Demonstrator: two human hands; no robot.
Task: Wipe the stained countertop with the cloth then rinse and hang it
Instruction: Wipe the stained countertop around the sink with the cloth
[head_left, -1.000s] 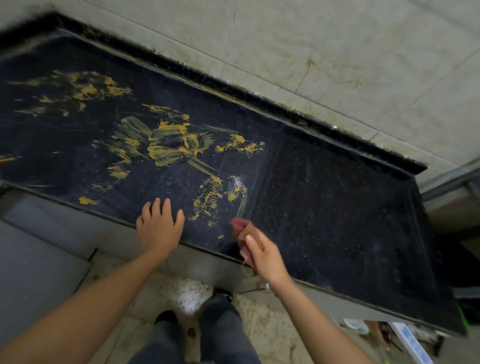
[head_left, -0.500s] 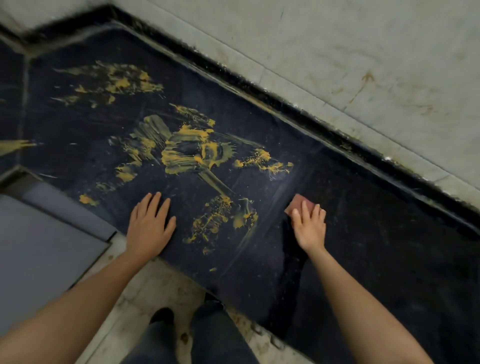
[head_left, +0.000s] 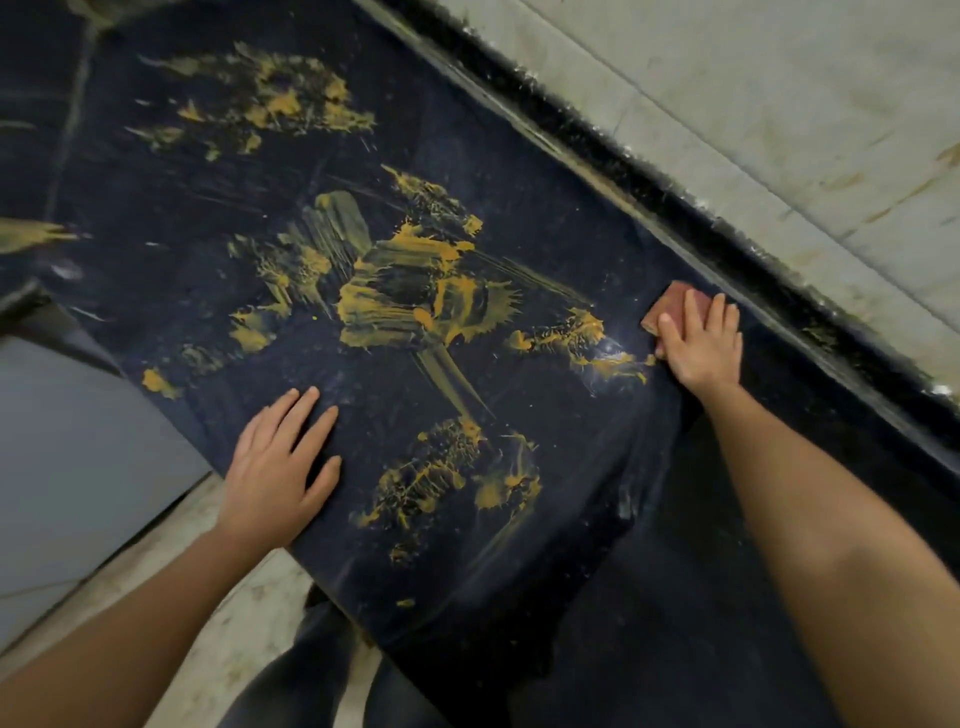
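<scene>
The black countertop (head_left: 597, 519) carries wide yellow-orange stains (head_left: 410, 306) across its middle and far left. A small reddish cloth (head_left: 670, 304) lies flat near the counter's back edge, at the right end of the smears. My right hand (head_left: 701, 343) presses on the cloth with straight fingers and covers most of it. My left hand (head_left: 280, 467) rests flat on the counter's front edge, fingers spread, holding nothing.
A stained pale tiled wall (head_left: 779, 130) rises behind the counter's raised black back lip (head_left: 675, 202). A grey cabinet face (head_left: 67, 441) and pale floor (head_left: 218, 597) lie below left. My legs in dark trousers (head_left: 291, 691) stand at the counter's front.
My right hand has slid the cloth from the counter's front edge away toward the back lip, leaving a wet streak. The left hand stays flat near the front edge.
</scene>
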